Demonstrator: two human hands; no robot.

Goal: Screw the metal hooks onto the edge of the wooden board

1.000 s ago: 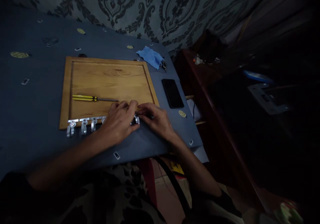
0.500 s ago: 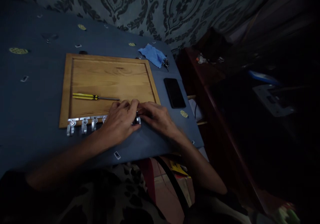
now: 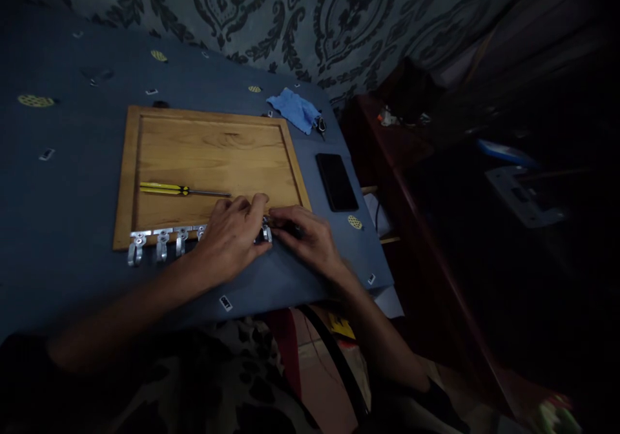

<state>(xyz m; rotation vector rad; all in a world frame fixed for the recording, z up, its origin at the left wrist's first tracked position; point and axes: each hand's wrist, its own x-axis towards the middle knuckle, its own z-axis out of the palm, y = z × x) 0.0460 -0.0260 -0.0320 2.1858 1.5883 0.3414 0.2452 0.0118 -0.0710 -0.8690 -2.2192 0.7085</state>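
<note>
A metal hook rail (image 3: 182, 236) lies along the near edge of a framed wooden board (image 3: 208, 117), its hooks hanging past the edge. My left hand (image 3: 235, 230) is closed over the rail's right part, fingers bent onto the board and thumb by the last hook (image 3: 267, 233). Just right of that hook, my right hand (image 3: 310, 234) is closed in a pinch at the board's near right corner. Whatever its fingertips may hold is too small and dark to make out. A screwdriver (image 3: 167, 189) with a yellow and black handle lies on the board, its tip near my left fingers.
The board rests on a blue patterned tablecloth (image 3: 62, 195). To its right lies a black phone (image 3: 338, 182). Behind are a blue cloth (image 3: 293, 109) and a small dark object with a ring (image 3: 321, 124). A dark red furniture edge (image 3: 426, 240) runs along the right.
My right hand has drawn slightly back from the last hook, its fingers more curled, so more of the hook shows. My left hand stays in place on the rail.
</note>
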